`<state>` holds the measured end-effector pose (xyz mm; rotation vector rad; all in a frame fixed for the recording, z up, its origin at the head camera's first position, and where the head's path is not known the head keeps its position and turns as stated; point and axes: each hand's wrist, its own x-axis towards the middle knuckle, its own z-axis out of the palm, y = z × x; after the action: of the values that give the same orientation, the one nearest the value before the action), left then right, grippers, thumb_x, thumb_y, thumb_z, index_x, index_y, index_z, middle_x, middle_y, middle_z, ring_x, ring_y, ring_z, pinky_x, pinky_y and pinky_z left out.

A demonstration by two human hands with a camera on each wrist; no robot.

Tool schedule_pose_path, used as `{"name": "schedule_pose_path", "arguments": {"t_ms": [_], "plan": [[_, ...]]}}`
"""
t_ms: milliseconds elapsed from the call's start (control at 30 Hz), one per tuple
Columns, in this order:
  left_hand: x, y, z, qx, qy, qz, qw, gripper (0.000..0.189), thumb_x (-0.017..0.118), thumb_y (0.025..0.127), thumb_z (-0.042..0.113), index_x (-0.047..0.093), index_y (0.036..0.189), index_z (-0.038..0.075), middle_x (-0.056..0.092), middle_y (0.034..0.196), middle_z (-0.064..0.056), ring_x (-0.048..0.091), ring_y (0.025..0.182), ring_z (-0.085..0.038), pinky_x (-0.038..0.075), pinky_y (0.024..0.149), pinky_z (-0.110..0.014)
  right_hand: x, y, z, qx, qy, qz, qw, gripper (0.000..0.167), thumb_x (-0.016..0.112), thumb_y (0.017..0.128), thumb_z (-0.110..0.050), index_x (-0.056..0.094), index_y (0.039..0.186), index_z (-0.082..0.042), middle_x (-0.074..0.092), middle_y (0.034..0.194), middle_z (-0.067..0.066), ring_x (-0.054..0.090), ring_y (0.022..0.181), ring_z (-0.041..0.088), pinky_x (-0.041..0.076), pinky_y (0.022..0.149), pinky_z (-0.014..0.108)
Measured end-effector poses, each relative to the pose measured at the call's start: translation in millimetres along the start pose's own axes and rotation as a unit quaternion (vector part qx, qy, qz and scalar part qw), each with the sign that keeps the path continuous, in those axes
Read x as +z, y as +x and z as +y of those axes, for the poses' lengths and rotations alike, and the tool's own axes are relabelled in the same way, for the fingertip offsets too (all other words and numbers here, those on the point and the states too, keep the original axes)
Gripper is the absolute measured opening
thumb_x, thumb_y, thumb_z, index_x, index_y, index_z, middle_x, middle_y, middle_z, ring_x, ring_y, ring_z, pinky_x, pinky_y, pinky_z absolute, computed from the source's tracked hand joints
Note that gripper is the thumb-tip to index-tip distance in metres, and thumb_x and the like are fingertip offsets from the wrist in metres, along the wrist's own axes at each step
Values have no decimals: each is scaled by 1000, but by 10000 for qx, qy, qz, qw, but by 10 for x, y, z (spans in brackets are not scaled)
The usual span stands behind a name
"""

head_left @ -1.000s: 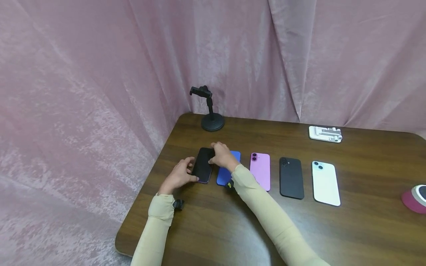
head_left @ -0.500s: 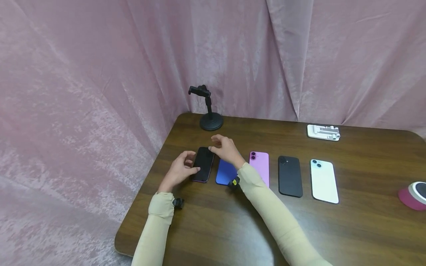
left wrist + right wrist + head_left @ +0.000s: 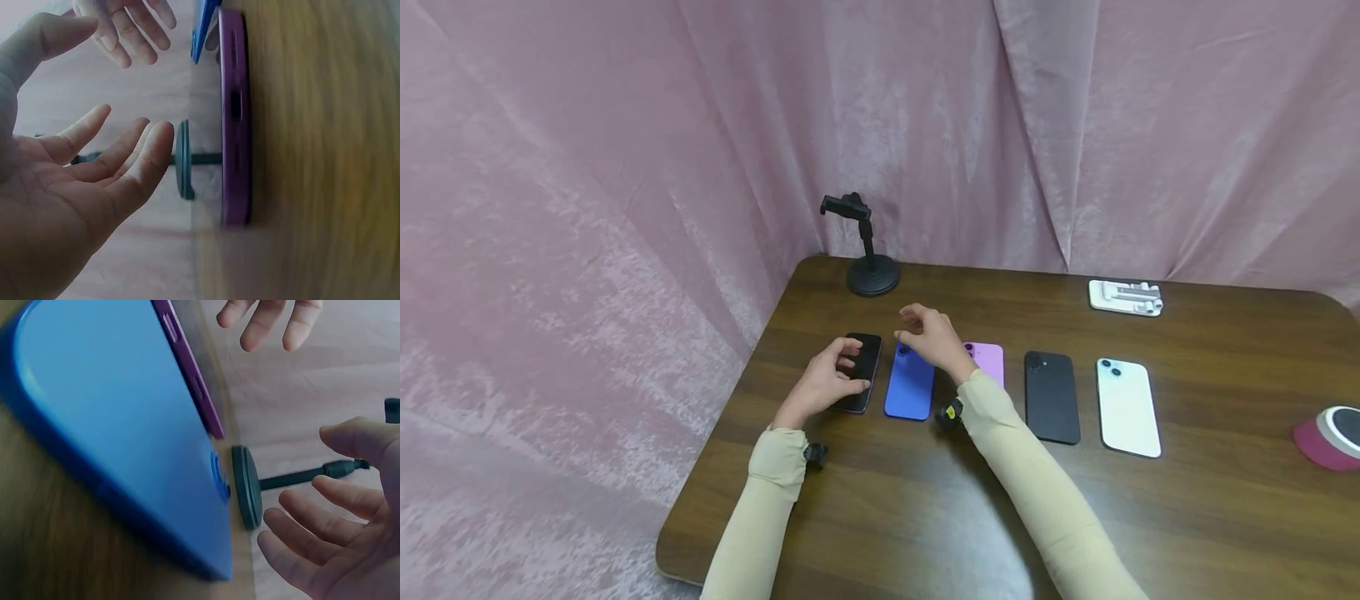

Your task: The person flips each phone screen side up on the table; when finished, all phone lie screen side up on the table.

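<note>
My left hand [image 3: 826, 379] hovers over a smartphone [image 3: 868, 367] that lies screen up at the left of a row. Its purple edge [image 3: 235, 125] shows in the left wrist view, with a gap between it and the loosely bent fingers. Over the top end of a blue smartphone [image 3: 910, 387] is my right hand [image 3: 936, 340], its fingers relaxed and holding nothing. The right wrist view has the blue phone's back [image 3: 119, 412] close up, camera lenses at its far end, with my right fingers apart from it. A pink smartphone [image 3: 991, 360] is partly hidden by my right wrist.
Farther right lie a black smartphone [image 3: 1051, 398] and a white one [image 3: 1127, 408], both back up. A black phone stand [image 3: 872, 275] is at the back left. A white folded stand [image 3: 1124, 298] lies at the back right, and a pink round object [image 3: 1328, 437] at far right.
My right hand has left the dark-screened phone's edge and moved right over the blue phone. My left hand has come off that phone's edge and shifted right above it. The phone stays put.
</note>
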<state>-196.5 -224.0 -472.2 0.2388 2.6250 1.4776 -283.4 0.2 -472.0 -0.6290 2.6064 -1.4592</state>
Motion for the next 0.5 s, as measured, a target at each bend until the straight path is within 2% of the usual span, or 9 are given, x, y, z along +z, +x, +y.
{"name": "schedule_pose_path", "arguments": {"t_ms": [300, 500], "plan": [[234, 41, 100, 56, 143, -363, 9992, 70, 81, 83, 6, 46, 144, 3, 53, 140, -17, 56, 120, -31, 52, 93, -43, -129, -76, 103, 134, -108, 60, 9998, 42, 68, 96, -13, 59, 133, 6, 63, 130, 23, 61, 119, 36, 48, 100, 49], [313, 63, 147, 32, 143, -501, 9986, 72, 81, 82, 4, 46, 145, 4, 53, 138, -17, 56, 120, -31, 51, 94, -43, -194, -111, 153, 252, -224, 3, 9994, 41, 67, 96, -8, 58, 133, 6, 63, 129, 25, 60, 120, 37, 48, 101, 49]]}}
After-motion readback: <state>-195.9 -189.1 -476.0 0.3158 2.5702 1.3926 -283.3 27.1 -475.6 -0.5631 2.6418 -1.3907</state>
